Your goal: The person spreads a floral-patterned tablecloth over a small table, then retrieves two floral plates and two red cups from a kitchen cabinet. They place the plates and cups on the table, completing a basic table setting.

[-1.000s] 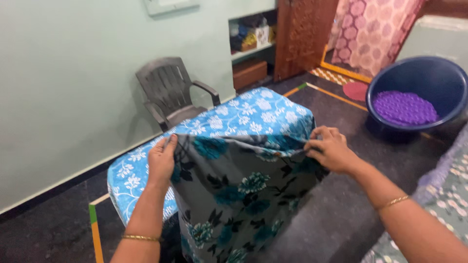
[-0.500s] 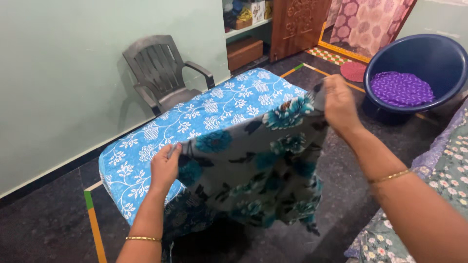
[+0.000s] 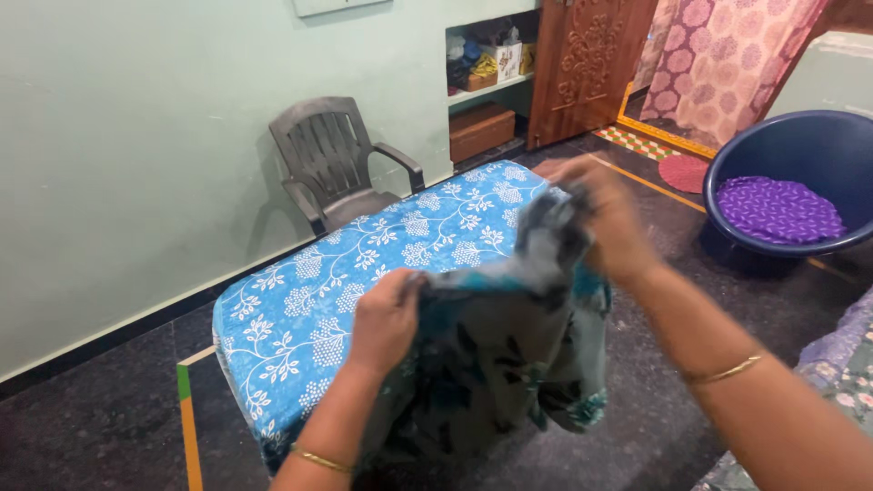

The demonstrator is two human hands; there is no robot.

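The grey cloth (image 3: 500, 364) with teal flowers hangs in front of the table, held up at its top edge above the near side of the blue flowered table cover (image 3: 364, 264). Judging by how it lies, the folding looks only begun: the two held corners are close together, but the rest droops loose and bunched, with nothing yet laid flat. The left hand (image 3: 386, 320) is closed on one upper corner, fingers pinched tight. The right hand (image 3: 600, 223), blurred, grips the other corner higher up. Behind stand a grey plastic chair (image 3: 341, 164) and, to the right, a blue tub (image 3: 791, 145) holding purple cloth (image 3: 780, 209).
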